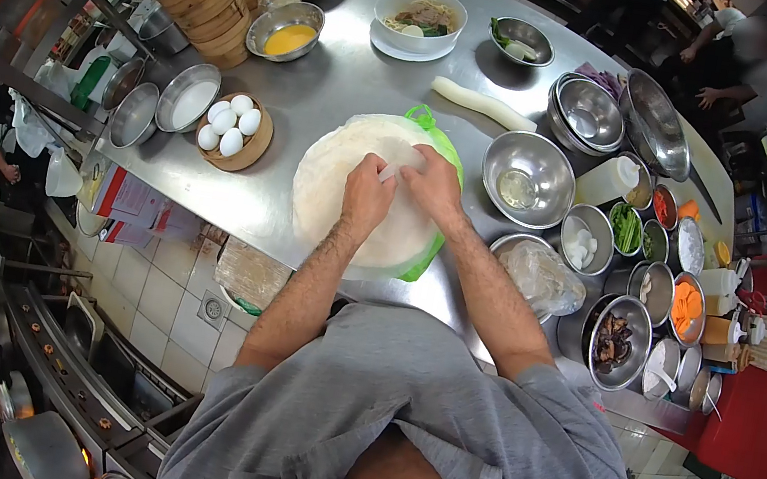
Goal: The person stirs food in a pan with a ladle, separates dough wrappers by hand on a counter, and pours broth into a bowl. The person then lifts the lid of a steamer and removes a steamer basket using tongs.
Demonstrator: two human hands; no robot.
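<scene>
In the middle of the table [348, 56], straight in front of the person, lies a broad round stack [335, 176] of pale, thin layers, with bright green plastic [427, 259] showing along its edge from about twelve o'clock round to five. Both hands meet over the upper part of the stack, reaching in from the near side. The left hand [369, 194] has its fingers curled in, thumb and fingertips pinching a thin sheet [402, 153] that looks translucent; the right hand [435, 184], just beside it toward two o'clock, pinches the same sheet, its back turned up. Taking the stack as the centre of the dial, a long white roll [482, 104] lies at one o'clock, and at twelve, farther off, stands a white bowl [383, 13] of noodles. A steel bowl [255, 43] of yellow liquid sits at eleven, with bamboo steamers [202, 18] beyond it at ten. Between nine and ten, a round wooden tray [261, 140] carries white eggs [231, 141]. Between two and three, near the stack, rests a wide steel bowl [555, 162] with a little clear liquid at its bottom. Around three o'clock stand containers of chopped greens [625, 226] and orange slices [686, 309], and at four, dark pieces [612, 341] fill another bowl.
</scene>
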